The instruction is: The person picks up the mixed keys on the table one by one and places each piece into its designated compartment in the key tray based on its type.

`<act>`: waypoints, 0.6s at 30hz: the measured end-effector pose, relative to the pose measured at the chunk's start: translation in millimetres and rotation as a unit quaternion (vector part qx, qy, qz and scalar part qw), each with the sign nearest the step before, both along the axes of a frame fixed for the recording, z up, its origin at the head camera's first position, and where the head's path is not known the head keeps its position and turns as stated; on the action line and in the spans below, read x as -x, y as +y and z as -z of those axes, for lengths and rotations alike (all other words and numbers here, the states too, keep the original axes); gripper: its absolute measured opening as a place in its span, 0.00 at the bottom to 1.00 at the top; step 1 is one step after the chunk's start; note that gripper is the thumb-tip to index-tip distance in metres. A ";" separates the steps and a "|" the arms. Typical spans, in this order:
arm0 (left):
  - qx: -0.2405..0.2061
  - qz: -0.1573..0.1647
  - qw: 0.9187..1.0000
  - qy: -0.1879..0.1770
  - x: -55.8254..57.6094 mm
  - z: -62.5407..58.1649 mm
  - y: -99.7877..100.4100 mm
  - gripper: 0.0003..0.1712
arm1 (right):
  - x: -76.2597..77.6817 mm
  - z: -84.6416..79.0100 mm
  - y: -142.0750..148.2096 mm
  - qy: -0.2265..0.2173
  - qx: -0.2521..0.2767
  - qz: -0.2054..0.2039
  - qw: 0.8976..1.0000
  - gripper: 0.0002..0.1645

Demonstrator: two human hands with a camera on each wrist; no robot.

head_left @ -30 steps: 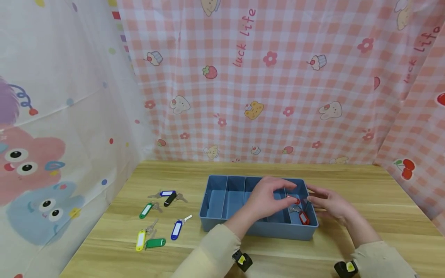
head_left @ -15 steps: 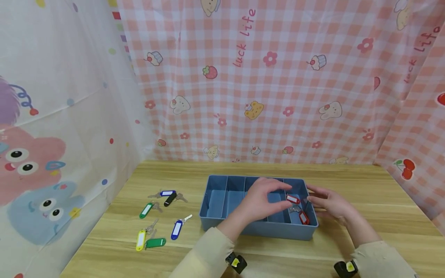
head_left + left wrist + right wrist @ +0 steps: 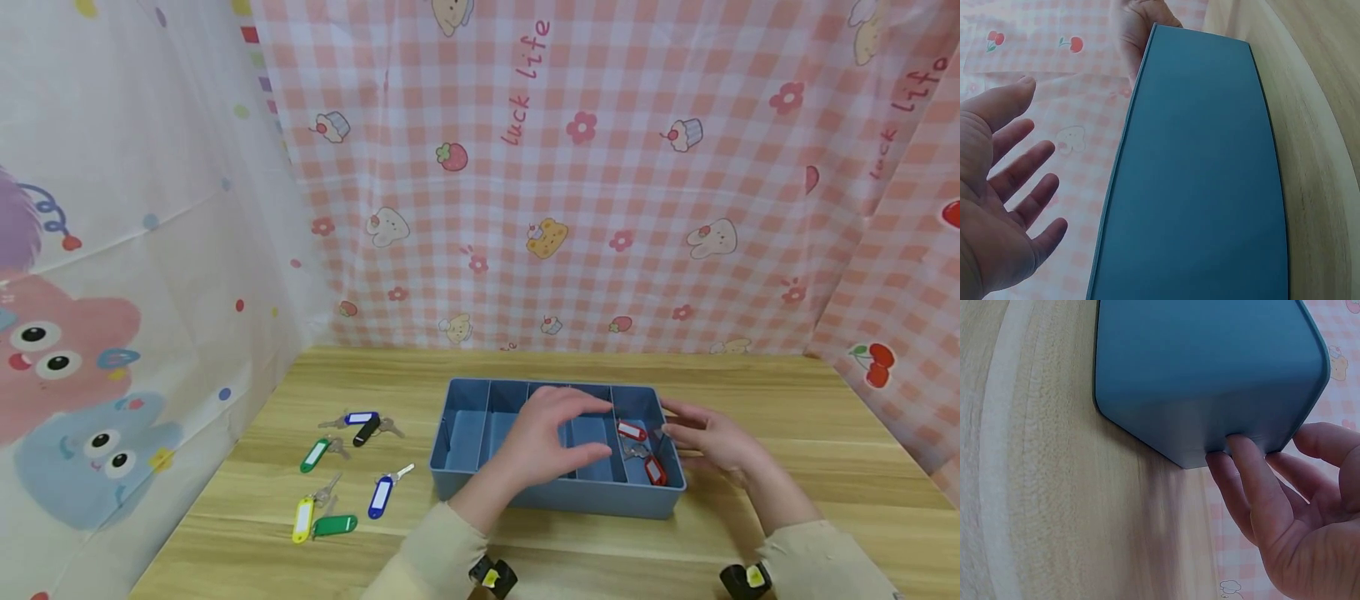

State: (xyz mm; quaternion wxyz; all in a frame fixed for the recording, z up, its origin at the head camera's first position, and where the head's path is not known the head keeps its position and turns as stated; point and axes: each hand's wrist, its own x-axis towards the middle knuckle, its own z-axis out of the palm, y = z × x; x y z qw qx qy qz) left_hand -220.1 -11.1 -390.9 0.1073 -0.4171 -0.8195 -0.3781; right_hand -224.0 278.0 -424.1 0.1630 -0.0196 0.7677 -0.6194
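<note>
My left hand (image 3: 536, 437) hovers over the middle of a blue divided box (image 3: 566, 497), thumb and fingers spread apart and nothing between them. In the left wrist view, the same hand (image 3: 1007, 194) shows an empty palm beside the box's long side. At the right end, my right hand (image 3: 708, 437) holds the end wall, thumb at the rim and fingertips against the outside, as the right wrist view shows of the fingers (image 3: 1254, 481). Inside the rightmost compartment lie keys with two red key tags (image 3: 632, 430). My left hand partly hides the middle compartments.
Left of the box, several tagged keys lie loose on the wooden table (image 3: 247, 533): two blue tags (image 3: 381, 497), a black tag (image 3: 367, 430), two green tags (image 3: 335, 525) and a yellow tag (image 3: 303, 519). A checked cloth (image 3: 562, 183) hangs behind.
My left hand has drawn back leftward from the rightmost compartment, uncovering the upper red key tag there. The right hand and the box have stayed in place.
</note>
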 end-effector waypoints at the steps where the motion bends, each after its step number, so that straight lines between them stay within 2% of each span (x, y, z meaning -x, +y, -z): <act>1: -0.001 0.000 1.000 0.003 -0.3 -0.1 -1.5 0.26 | 0.1 0.2 0.6 0.002 0.000 -0.004 1.000 0.41; 11: -0.019 -0.012 0.999 0.039 -3.5 0.6 -19.7 0.27 | 0.0 1.1 0.2 0.002 0.002 -0.004 1.000 0.41; 18: -0.003 -0.044 0.998 0.048 -5.4 3.5 -34.0 0.28 | -0.2 1.1 -0.1 0.003 -0.001 -0.005 1.000 0.41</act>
